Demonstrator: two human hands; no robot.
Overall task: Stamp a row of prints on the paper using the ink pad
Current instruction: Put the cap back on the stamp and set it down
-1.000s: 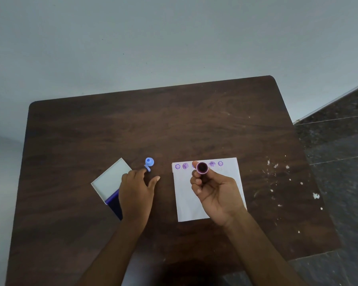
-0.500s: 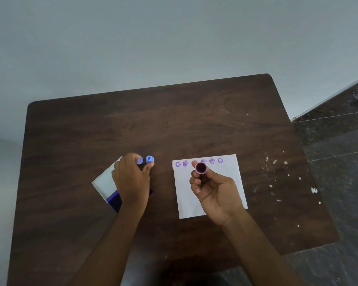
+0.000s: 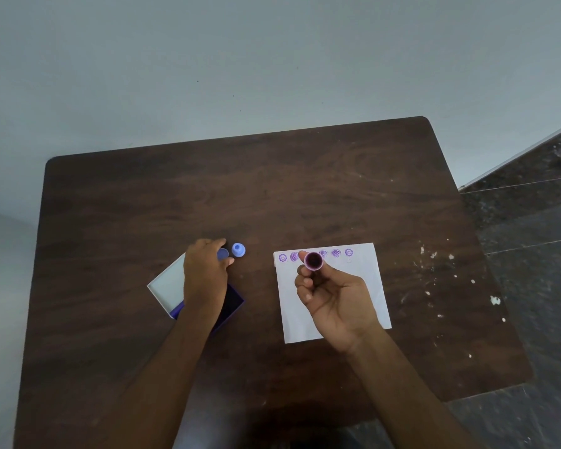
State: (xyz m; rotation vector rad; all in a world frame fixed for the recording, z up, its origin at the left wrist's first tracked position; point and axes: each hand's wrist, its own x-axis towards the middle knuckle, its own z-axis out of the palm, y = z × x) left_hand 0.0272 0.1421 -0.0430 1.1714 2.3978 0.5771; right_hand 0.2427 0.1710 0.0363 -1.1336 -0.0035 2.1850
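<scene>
A white sheet of paper point(image 3: 363, 286) lies on the dark wooden table point(image 3: 272, 196), with a row of purple prints point(image 3: 336, 253) along its top edge. My right hand point(image 3: 331, 296) hovers over the paper, holding a small round purple stamp point(image 3: 313, 261) with its inked face turned up toward me. The ink pad point(image 3: 232, 303) sits open at the left, its white lid point(image 3: 170, 286) folded back. My left hand point(image 3: 206, 273) reaches over the pad and pinches a small blue cap point(image 3: 223, 254). A second blue piece point(image 3: 238, 250) stands just right of those fingers.
White paint specks point(image 3: 434, 254) dot the table's right side. The table meets a pale wall point(image 3: 240, 59) at the back; a dark tiled floor point(image 3: 531, 222) drops away on the right.
My left hand moved forward from beside the ink pad and closed its fingers on the blue cap. My right hand keeps the stamp held over the paper.
</scene>
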